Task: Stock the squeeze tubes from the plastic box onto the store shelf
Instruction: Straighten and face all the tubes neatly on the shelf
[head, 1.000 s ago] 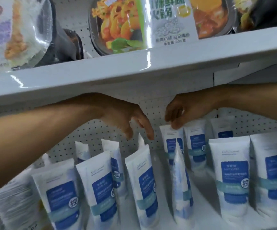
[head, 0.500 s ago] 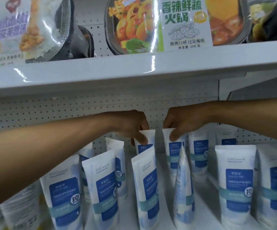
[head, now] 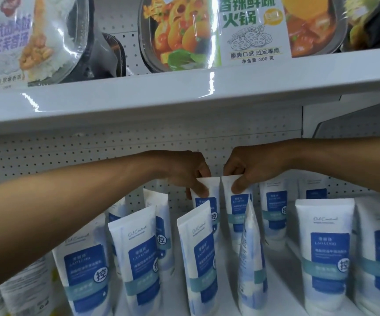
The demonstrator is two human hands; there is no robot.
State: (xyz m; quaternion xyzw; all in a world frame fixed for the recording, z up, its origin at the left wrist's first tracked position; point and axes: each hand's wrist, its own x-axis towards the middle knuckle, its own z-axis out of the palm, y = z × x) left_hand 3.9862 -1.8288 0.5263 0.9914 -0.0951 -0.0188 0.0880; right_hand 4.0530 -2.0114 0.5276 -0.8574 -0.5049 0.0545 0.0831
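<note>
Store shelf (head: 280, 254), largely filled; tubes (head: 323, 247) stand before both grips. Left hand (head: 184, 169) pinches one rear tube (head: 211, 187) at its top, right hand (head: 243, 167) the neighbour (head: 238, 202). Box unseen.

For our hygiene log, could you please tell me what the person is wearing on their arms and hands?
Nothing that shows. The left hand and right hand are bare, without gloves or visible rings. The left forearm and right forearm are uncovered to the picture's edges: no sleeve, watch or wristband is in view.
</note>
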